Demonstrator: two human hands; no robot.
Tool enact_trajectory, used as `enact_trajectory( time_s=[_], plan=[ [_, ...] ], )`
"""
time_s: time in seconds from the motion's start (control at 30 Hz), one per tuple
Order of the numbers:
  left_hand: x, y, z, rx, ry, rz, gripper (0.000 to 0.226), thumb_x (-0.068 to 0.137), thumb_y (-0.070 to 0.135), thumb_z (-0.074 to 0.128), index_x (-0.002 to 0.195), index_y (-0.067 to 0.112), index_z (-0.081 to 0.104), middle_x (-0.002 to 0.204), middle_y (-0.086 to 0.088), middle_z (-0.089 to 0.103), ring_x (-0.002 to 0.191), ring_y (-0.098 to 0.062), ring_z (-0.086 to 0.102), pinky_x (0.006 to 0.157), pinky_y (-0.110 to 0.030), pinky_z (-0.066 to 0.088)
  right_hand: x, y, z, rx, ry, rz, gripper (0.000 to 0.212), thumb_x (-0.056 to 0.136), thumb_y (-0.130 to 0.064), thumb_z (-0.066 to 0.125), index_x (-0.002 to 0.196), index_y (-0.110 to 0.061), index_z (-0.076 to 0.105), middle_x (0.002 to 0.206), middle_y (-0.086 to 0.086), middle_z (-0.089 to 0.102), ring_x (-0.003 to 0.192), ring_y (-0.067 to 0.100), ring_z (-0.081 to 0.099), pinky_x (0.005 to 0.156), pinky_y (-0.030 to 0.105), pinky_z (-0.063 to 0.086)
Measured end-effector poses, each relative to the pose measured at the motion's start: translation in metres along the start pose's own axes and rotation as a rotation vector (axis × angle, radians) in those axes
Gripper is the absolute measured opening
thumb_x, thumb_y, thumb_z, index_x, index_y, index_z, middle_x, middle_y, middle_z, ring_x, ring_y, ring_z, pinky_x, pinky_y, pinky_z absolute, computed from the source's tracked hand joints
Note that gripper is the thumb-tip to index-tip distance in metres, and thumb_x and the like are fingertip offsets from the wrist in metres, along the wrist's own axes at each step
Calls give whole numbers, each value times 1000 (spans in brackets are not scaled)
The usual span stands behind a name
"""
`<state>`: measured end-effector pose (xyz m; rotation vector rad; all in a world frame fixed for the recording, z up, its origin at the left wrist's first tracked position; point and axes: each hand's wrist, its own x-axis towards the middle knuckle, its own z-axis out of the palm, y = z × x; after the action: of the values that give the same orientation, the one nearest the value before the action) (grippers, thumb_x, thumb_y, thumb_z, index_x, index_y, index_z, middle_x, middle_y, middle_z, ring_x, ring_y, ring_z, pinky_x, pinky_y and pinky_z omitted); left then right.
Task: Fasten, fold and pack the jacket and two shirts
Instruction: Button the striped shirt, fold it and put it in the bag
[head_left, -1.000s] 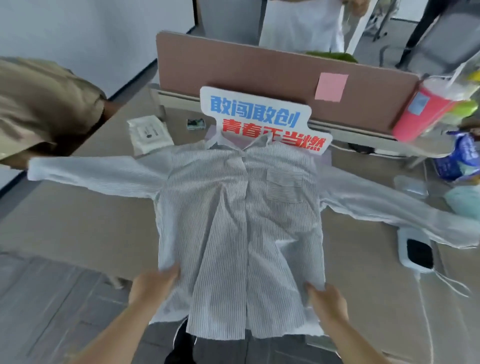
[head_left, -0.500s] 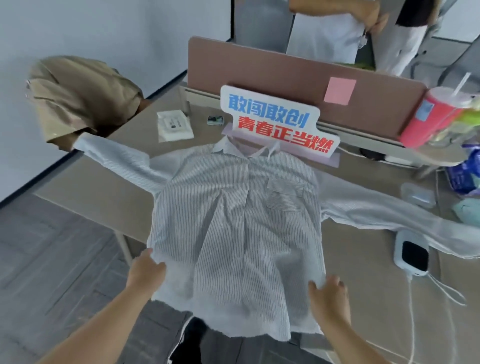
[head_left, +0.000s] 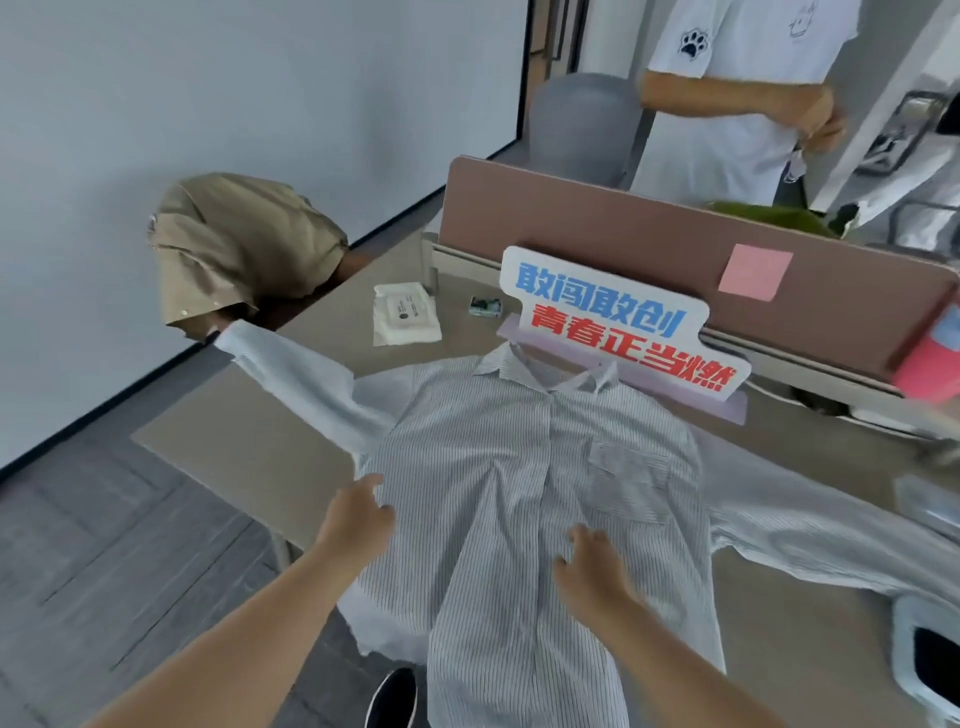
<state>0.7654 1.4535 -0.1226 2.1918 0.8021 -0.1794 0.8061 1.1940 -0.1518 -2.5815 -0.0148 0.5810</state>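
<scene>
A white shirt with thin grey stripes (head_left: 498, 467) lies front up on the desk (head_left: 270, 447), collar toward the partition, both sleeves spread wide and its hem hanging over the near edge. My left hand (head_left: 358, 514) touches the shirt's left side near the armpit, fingers loosely extended. On the front of the shirt, right of the placket, my right hand (head_left: 592, 566) rests flat with spread fingers. A khaki jacket (head_left: 239, 249) hangs over something at the desk's far left corner.
A sign with blue and red characters (head_left: 618, 322) stands behind the collar against a brown partition (head_left: 649, 244). A white wipes pack (head_left: 405, 314) lies at the back left. A white device (head_left: 930, 654) sits at the right edge. A person in white (head_left: 737, 93) stands beyond the partition.
Both hands left the hem and moved up onto the shirt's body, the left to its side, the right to its front. My view swung left and closer.
</scene>
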Motion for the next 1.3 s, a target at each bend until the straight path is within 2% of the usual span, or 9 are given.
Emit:
enact_trajectory(
  time_s=[0.07,0.13,0.27,0.47,0.8,0.9,1.0,1.13,1.3],
  plan=[
    [20,23,6,56,-24,109,55,91,8,44,145,15,36,143,-10,43,66,-14,63,49,-22,47,22,-12,-2,-5,14,-3,47,95,-23,47,140,-14,35,137,7,39,101,19,56,80,32,53],
    [59,47,22,191,-27,248,52,92,11,47,144,14,38,149,-4,37,111,-19,59,85,-29,51,59,-22,-6,6,47,11,50,95,-24,47,142,-18,31,139,6,36,109,20,53,84,34,53],
    [151,93,68,434,-80,460,51,96,29,46,145,21,34,155,-7,28,142,-25,29,117,-43,24,144,-32,-20,-39,164,114,63,97,-39,43,150,-25,14,157,10,11,143,30,21,111,42,33],
    [262,110,132,733,-195,548,67,93,64,16,151,34,-1,159,-8,-20,147,-30,-15,116,-56,-6,249,-21,-7,-287,266,211,67,96,-58,16,150,-31,-14,158,12,-20,145,27,-19,119,42,-7],
    [330,146,142,639,-268,680,65,94,59,25,151,35,6,161,-5,-12,148,-27,-11,114,-53,-10,299,-30,-20,-266,352,370,62,98,-49,23,152,-21,12,160,12,9,147,32,4,120,45,1],
    [332,141,105,246,-301,568,48,97,34,44,143,24,37,159,-2,19,143,-25,23,113,-39,22,270,-80,-2,-121,495,290,51,97,-36,39,140,-9,38,150,22,29,139,39,26,116,52,18],
    [339,111,37,53,-95,463,31,94,17,49,125,17,56,141,0,46,117,-23,56,85,-26,41,252,-144,29,-130,359,49,53,92,-41,31,131,-10,48,141,19,42,128,40,43,108,53,35],
    [357,35,-70,67,256,309,24,87,9,53,108,14,63,121,-3,57,105,-25,58,83,-32,45,263,-234,75,-198,138,-213,70,90,-53,11,142,-14,39,150,17,34,137,33,34,113,44,27],
    [368,-65,-167,34,480,-279,45,87,25,53,130,14,47,138,-11,41,125,-33,41,107,-47,31,273,-330,129,-296,-2,-450,67,91,-49,4,152,-23,-5,159,6,-15,147,22,-13,114,32,-13]
  ],
)
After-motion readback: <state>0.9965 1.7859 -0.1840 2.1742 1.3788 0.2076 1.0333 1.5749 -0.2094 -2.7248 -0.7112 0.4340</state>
